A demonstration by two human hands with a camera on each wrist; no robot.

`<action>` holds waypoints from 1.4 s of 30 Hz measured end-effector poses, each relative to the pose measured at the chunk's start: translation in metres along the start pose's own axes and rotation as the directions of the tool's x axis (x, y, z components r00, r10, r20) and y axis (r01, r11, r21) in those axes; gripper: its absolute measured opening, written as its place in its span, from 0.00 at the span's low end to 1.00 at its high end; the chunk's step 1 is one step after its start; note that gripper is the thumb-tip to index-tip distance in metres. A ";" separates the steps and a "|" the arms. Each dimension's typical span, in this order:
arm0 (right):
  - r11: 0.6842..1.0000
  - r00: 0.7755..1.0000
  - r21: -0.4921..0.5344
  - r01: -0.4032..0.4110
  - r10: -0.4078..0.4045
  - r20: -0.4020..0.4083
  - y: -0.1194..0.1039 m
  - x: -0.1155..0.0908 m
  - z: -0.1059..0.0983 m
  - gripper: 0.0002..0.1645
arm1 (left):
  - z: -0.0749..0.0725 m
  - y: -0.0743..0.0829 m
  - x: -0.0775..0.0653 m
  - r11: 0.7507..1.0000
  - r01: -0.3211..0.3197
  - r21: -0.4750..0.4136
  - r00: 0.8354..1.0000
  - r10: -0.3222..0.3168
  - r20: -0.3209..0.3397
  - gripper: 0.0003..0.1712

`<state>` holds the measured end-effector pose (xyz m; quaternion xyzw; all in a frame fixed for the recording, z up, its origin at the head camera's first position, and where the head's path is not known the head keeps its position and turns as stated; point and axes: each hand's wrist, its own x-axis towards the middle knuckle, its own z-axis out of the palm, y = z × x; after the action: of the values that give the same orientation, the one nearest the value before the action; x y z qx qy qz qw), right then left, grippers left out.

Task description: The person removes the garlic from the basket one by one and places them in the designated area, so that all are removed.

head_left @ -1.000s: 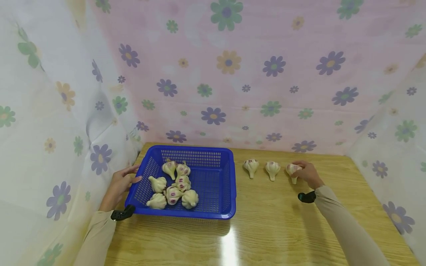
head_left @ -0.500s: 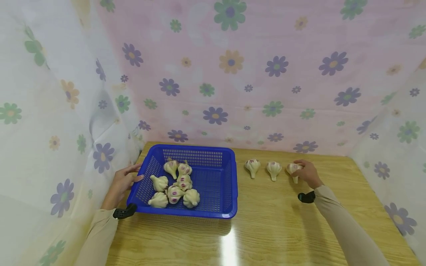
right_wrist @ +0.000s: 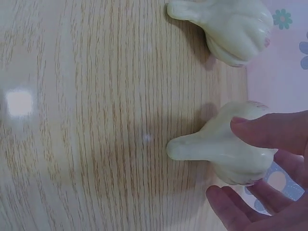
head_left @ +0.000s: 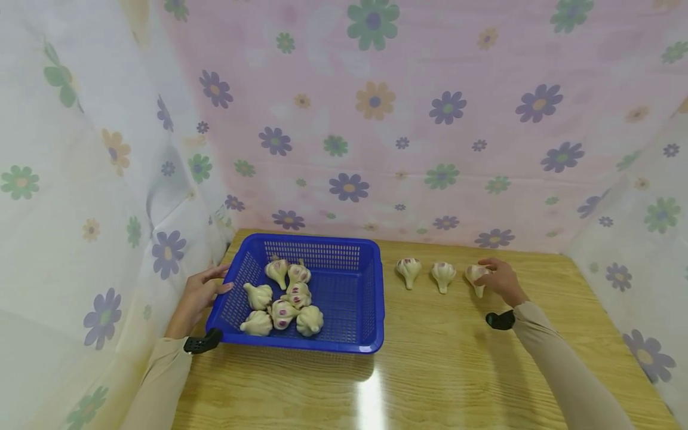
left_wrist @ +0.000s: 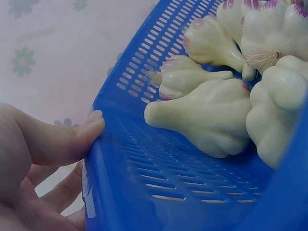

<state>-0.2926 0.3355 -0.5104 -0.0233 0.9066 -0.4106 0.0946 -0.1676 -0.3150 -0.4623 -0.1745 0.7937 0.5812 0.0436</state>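
Note:
My left hand [head_left: 199,297] holds the left side of a blue plastic basket [head_left: 312,347], thumb on the rim and fingers along the outer wall in the left wrist view. Several garlic bulbs, one of them a pale bulb [left_wrist: 207,118], lie in the basket's left half. My right hand [head_left: 500,282] is at the rightmost garlic bulb [right_wrist: 231,144] on the table. Its thumb overlaps the bulb in the right wrist view, while the other fingers spread loosely along the far side. Two more garlic bulbs, a left one [head_left: 409,272] and a middle one [head_left: 443,275], complete the row.
The wooden table [head_left: 430,370] ends at a pink flowered cloth [head_left: 398,179] behind the basket and garlic row. White flowered cloth [head_left: 107,239] hangs close beside the left arm, with more on the right. Black wrist cameras, such as the right one [head_left: 500,321], sit at both wrists.
My right hand has shifted slightly right against the rightmost garlic bulb, which stays in its row. My left hand keeps its place on the basket. The head view has turned slightly left.

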 end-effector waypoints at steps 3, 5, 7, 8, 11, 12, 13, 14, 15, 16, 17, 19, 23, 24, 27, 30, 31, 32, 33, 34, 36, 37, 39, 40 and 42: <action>1.000 1.000 -0.003 0.011 -0.011 0.002 -0.001 -0.001 -0.001 0.37 | -0.001 0.000 -0.001 1.000 0.003 0.002 1.000 -0.003 -0.003 0.35; 1.000 1.000 -0.007 0.016 -0.016 0.001 -0.002 -0.001 -0.002 0.37 | -0.001 0.000 -0.001 1.000 0.003 0.000 1.000 -0.003 -0.004 0.35; 1.000 1.000 -0.011 0.017 -0.018 -0.003 -0.003 -0.001 -0.003 0.36 | -0.001 -0.001 -0.001 1.000 0.001 0.000 1.000 -0.001 -0.004 0.35; 1.000 1.000 -0.017 0.018 -0.018 -0.005 -0.004 -0.001 -0.003 0.36 | -0.001 -0.001 -0.001 1.000 0.001 0.001 1.000 -0.001 -0.003 0.35; 0.999 1.000 -0.029 0.019 -0.019 -0.005 -0.010 -0.004 -0.005 0.35 | -0.001 -0.001 0.000 1.000 -0.003 0.001 1.000 0.003 0.000 0.35; 0.999 1.000 -0.033 0.020 -0.020 -0.004 -0.012 -0.004 -0.006 0.35 | -0.001 -0.001 0.000 1.000 -0.005 0.004 1.000 0.005 0.001 0.34; 0.999 1.000 -0.037 0.022 -0.022 -0.003 -0.014 -0.005 -0.007 0.35 | -0.001 -0.001 0.001 1.000 -0.006 0.006 1.000 0.006 0.003 0.34; 0.999 1.000 -0.040 0.026 -0.027 -0.003 -0.017 -0.005 -0.009 0.35 | -0.001 0.000 0.001 1.000 -0.006 0.010 1.000 0.006 0.005 0.34; 0.999 1.000 -0.043 0.030 -0.030 -0.002 -0.019 -0.006 -0.010 0.35 | 0.000 0.001 0.001 1.000 -0.009 0.012 1.000 0.009 0.006 0.34; 0.998 0.999 -0.048 0.038 -0.038 -0.002 -0.021 -0.006 -0.012 0.34 | 0.000 0.001 0.001 1.000 -0.010 0.014 1.000 0.010 0.006 0.34; 0.998 0.999 -0.049 0.046 -0.046 -0.003 -0.024 -0.006 -0.013 0.34 | 0.000 0.001 0.001 1.000 -0.012 0.018 1.000 0.012 0.006 0.34; 0.997 0.998 -0.053 0.059 -0.059 -0.003 -0.029 -0.006 -0.015 0.34 | 0.000 0.001 0.002 1.000 -0.016 0.018 1.000 0.016 0.005 0.34; 0.995 0.996 -0.061 0.083 -0.082 0.017 -0.043 -0.005 -0.018 0.36 | -0.001 0.000 0.001 1.000 -0.013 0.012 1.000 0.013 0.005 0.34; 0.994 0.996 -0.065 0.089 -0.087 0.027 -0.047 -0.005 -0.019 0.36 | -0.001 -0.001 0.001 1.000 -0.012 0.010 1.000 0.012 0.006 0.34; 0.990 0.993 -0.082 0.111 -0.107 0.058 -0.059 -0.004 -0.020 0.37 | -0.001 -0.001 0.000 1.000 -0.010 0.007 1.000 0.010 0.006 0.35; 0.989 0.989 -0.080 0.127 -0.120 0.086 -0.074 -0.005 -0.020 0.35 | 0.000 -0.001 -0.001 1.000 -0.009 0.005 1.000 0.009 0.003 0.35; 0.988 0.988 -0.078 0.133 -0.125 0.095 -0.080 -0.006 -0.020 0.35 | 0.000 -0.001 -0.001 1.000 -0.008 0.006 1.000 0.008 0.003 0.35; 0.988 0.986 -0.072 0.139 -0.131 0.103 -0.085 -0.007 -0.020 0.34 | 0.000 -0.001 -0.001 1.000 -0.004 0.006 1.000 0.004 0.001 0.35; 0.987 0.985 -0.069 0.143 -0.135 0.111 -0.091 -0.009 -0.020 0.34 | 0.000 -0.002 -0.001 1.000 -0.002 0.006 1.000 0.002 -0.001 0.35; 0.987 0.984 -0.065 0.145 -0.137 0.118 -0.096 -0.010 -0.019 0.33 | 0.000 -0.002 0.000 1.000 -0.003 0.010 1.000 0.003 0.001 0.35; 0.985 0.980 -0.066 0.159 -0.149 0.132 -0.105 -0.012 -0.017 0.33 | 0.000 -0.002 -0.001 1.000 -0.002 0.014 1.000 0.002 -0.002 0.35; 0.984 0.978 -0.063 0.165 -0.155 0.138 -0.109 -0.012 -0.016 0.33 | 0.000 -0.003 -0.001 1.000 0.002 0.009 1.000 -0.001 -0.015 0.35; 0.984 0.975 -0.051 0.171 -0.162 0.150 -0.116 -0.013 -0.014 0.33 | 0.000 -0.003 -0.002 1.000 -0.001 0.008 1.000 0.001 -0.017 0.34; 0.983 0.973 -0.043 0.177 -0.169 0.155 -0.119 -0.013 -0.013 0.33 | 0.000 -0.003 -0.002 1.000 -0.003 0.011 1.000 0.003 -0.014 0.35; 0.983 0.971 -0.023 0.182 -0.176 0.164 -0.126 -0.013 -0.010 0.33 | 0.000 -0.003 -0.002 1.000 -0.004 0.007 1.000 0.005 -0.014 0.34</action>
<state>-0.2859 0.2614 -0.4073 -0.1401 0.8977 -0.3972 0.1296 -0.1649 -0.3153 -0.4640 -0.1767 0.7964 0.5772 0.0372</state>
